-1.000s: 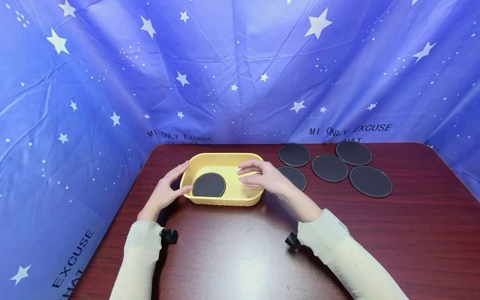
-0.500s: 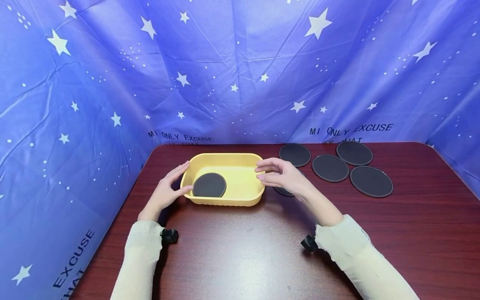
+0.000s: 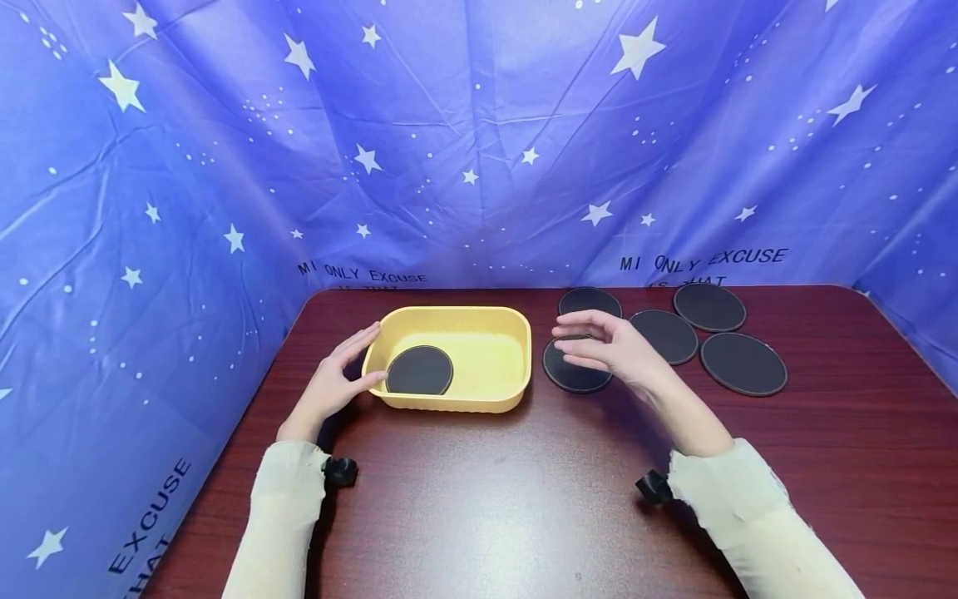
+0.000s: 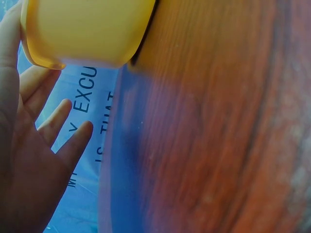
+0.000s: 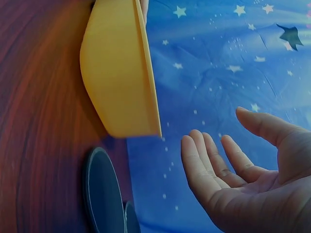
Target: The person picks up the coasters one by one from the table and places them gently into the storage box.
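A yellow tub (image 3: 449,404) stands on the table with one flat black disc (image 3: 420,371) inside at its left. My left hand (image 3: 327,391) grips the tub's left end, thumb at the near rim and fingers along the outside; the left wrist view shows the hand (image 4: 36,145) with some fingers spread off the tub (image 4: 87,34). To the right of the tub, my empty right hand (image 3: 624,353) hovers over a black disc (image 3: 576,376), partly hiding it. In the right wrist view its fingers are loosely bent, and the hand (image 5: 243,179) is apart from the tub (image 5: 116,73).
More black discs lie at the back right: one (image 3: 591,301) behind my right hand, one (image 3: 669,337) partly covered by it, and others (image 3: 709,307) (image 3: 744,363) farther right. A blue star-patterned curtain (image 3: 479,125) hangs behind and left of the table (image 3: 486,516).
My right hand has moved right, from over the tub's right end to above the discs, uncovering the tub's right rim. The left hand, tub and discs have stayed in place.
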The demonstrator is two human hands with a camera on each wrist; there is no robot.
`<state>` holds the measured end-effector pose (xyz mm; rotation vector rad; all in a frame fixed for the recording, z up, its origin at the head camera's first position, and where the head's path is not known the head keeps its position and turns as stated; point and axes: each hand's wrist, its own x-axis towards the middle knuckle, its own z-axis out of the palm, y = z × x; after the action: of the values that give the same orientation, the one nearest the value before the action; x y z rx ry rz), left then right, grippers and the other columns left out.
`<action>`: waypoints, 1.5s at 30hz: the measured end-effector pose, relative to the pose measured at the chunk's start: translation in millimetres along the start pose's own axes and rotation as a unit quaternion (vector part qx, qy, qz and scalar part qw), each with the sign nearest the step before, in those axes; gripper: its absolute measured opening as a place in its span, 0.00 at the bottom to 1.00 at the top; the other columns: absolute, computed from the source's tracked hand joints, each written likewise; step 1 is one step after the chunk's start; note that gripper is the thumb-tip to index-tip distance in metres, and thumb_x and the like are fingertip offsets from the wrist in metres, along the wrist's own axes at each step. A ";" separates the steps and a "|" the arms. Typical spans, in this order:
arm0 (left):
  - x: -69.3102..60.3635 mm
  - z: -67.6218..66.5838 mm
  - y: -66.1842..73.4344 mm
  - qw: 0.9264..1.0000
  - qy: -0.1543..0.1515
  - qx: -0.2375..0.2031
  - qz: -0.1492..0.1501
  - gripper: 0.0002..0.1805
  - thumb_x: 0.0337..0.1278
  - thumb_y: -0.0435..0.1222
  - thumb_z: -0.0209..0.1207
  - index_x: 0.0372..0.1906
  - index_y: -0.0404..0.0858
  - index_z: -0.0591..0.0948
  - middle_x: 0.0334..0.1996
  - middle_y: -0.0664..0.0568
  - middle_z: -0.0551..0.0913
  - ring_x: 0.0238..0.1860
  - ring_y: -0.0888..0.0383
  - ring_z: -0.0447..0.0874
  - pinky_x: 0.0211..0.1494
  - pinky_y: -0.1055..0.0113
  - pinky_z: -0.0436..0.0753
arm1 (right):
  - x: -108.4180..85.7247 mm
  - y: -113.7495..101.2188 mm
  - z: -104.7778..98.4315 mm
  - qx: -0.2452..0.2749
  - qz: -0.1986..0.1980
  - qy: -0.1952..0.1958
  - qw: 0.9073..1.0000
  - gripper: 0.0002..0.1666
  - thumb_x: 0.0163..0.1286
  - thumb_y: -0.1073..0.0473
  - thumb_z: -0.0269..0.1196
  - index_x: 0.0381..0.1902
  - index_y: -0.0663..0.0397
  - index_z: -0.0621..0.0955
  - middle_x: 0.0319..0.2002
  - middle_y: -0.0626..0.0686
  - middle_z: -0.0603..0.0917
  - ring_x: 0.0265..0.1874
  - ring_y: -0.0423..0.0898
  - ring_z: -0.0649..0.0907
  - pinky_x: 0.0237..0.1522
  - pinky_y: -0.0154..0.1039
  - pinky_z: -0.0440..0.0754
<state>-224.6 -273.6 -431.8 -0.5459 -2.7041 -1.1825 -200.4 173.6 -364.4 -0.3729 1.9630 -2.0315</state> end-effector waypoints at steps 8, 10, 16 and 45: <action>1.0 -0.3 -2.5 1.000 0.000 -0.004 -0.003 0.41 0.52 0.39 0.72 0.73 0.47 0.70 0.74 0.52 0.68 0.77 0.42 0.58 0.78 0.62 0.57 | -11.4 -1.1 -28.1 0.035 -0.027 -0.004 0.999 0.18 0.72 0.71 0.57 0.55 0.49 0.77 0.48 0.42 0.87 0.48 0.37 0.87 0.51 0.33 0.85; 1.2 -0.2 -2.6 1.000 0.000 -0.006 -0.004 0.41 0.52 0.38 0.72 0.73 0.47 0.70 0.74 0.52 0.68 0.78 0.42 0.58 0.79 0.53 0.58 | -14.3 0.2 -34.8 0.047 -0.038 -0.008 0.998 0.19 0.72 0.72 0.56 0.54 0.47 0.78 0.48 0.43 0.87 0.48 0.37 0.87 0.51 0.33 0.86; 1.0 -0.4 -0.7 1.000 -0.004 -0.008 -0.006 0.40 0.53 0.39 0.72 0.73 0.48 0.70 0.75 0.53 0.68 0.78 0.41 0.56 0.78 0.41 0.57 | -24.5 4.9 -55.2 0.088 -0.068 -0.016 0.994 0.21 0.72 0.75 0.55 0.56 0.52 0.78 0.50 0.46 0.87 0.49 0.39 0.88 0.51 0.35 0.86; 1.0 -1.3 -0.7 1.000 -0.011 -0.001 -0.007 0.42 0.53 0.40 0.72 0.74 0.47 0.68 0.75 0.53 0.67 0.77 0.41 0.58 0.78 0.44 0.58 | -83.8 27.6 -154.7 0.178 -0.121 0.027 0.976 0.27 0.72 0.81 0.45 0.59 0.59 0.80 0.51 0.53 0.88 0.48 0.44 0.89 0.47 0.38 0.88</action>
<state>-225.8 -274.8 -431.1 -0.5453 -2.7297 -1.1885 -181.1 347.8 -396.4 -0.4968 1.5972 -2.5138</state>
